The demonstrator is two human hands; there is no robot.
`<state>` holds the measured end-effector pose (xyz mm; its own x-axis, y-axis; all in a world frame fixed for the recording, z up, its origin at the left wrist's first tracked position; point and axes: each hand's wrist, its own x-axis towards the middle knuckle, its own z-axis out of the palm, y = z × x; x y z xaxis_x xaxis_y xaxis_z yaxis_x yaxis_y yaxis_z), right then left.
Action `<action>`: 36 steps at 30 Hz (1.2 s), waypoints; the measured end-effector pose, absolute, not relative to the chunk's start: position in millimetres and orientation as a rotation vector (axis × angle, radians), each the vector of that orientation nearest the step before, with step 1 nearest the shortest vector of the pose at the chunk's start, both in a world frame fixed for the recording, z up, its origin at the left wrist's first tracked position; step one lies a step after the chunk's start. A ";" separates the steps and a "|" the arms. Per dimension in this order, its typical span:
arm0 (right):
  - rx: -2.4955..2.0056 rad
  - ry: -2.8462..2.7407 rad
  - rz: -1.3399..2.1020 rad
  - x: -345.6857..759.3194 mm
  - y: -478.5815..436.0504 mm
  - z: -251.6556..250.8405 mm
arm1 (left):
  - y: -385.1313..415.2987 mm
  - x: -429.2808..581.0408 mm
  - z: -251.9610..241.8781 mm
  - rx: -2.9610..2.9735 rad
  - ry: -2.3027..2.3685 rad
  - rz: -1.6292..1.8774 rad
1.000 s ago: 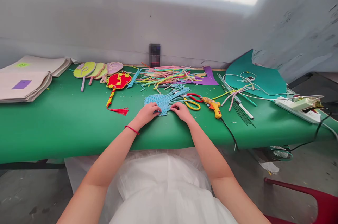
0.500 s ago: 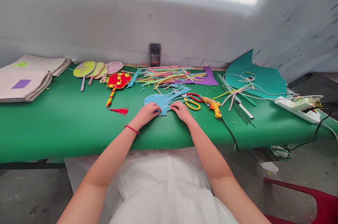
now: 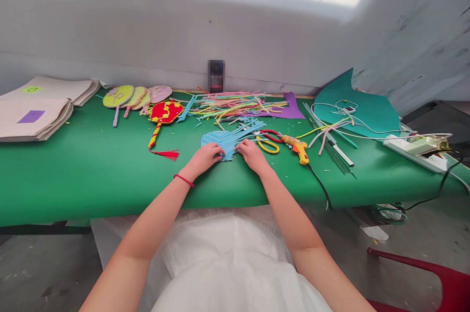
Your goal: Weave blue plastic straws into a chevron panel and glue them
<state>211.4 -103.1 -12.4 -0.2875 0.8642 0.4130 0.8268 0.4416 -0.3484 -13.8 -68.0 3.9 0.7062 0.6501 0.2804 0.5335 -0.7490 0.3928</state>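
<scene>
Apparently aligning a light-blue panel of fuzzy strips (image 3: 226, 141) on the smooth green table (image 3: 110, 175), with curled left hand (image 3: 206, 156) and right hand (image 3: 252, 155) at its near end; cannot tell whether pinching. Seems to call for even pressing, clear of red-and-yellow-handled scissors (image 3: 271, 152) and yellow plastic glue gun (image 3: 301, 149) at right.

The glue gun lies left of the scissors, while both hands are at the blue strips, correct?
Not left: the head view shows the glue gun right of the scissors. The left hand and right hand are at the blue strips.
</scene>
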 end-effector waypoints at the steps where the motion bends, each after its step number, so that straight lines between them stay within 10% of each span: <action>1: -1.425 -2.171 0.051 210.7 -103.0 -11.8 | -68.0 -13.8 4.2 2.632 0.937 0.588; 36: -1.486 -2.023 0.176 202.8 -101.5 -11.0 | -66.4 -14.2 1.7 2.599 0.926 0.610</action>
